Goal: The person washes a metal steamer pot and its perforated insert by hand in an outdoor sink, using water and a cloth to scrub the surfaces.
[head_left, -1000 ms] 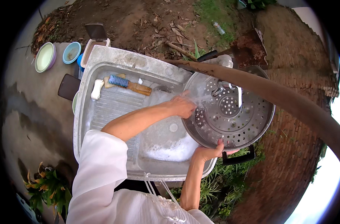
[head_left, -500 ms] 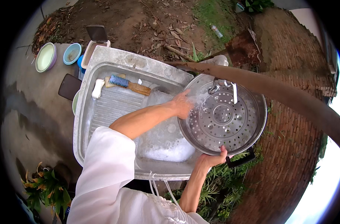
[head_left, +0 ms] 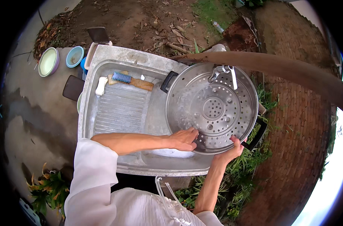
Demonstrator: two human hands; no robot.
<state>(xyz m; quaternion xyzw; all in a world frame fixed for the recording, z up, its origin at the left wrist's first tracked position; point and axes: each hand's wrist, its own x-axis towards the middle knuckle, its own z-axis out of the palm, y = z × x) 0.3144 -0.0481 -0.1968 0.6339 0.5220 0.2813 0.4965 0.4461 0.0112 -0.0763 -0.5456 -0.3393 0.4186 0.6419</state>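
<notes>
A round steel steamer pan (head_left: 213, 108) with a perforated bottom and black side handles rests over the right part of the grey stone sink (head_left: 152, 96), beneath the metal tap (head_left: 217, 71). Water runs and splashes on its left inner side. My left hand (head_left: 183, 139) lies over the pan's near-left rim, fingers curled against the inner wall. At the near-right rim, beside the black handle, my right hand (head_left: 229, 151) grips the pan with the thumb inside; its other fingers are hidden underneath.
On the sink's ribbed left side lie a blue-bristled wooden brush (head_left: 132, 80) and a white bone-shaped piece (head_left: 101, 86). A thick brown pole (head_left: 280, 63) crosses behind the tap. Basins (head_left: 49, 62) stand on the ground at left; green plants (head_left: 231, 180) grow below right.
My left hand has moved from the pan's left side to its near rim. The pan has turned and shifted left, bringing its left black handle into view.
</notes>
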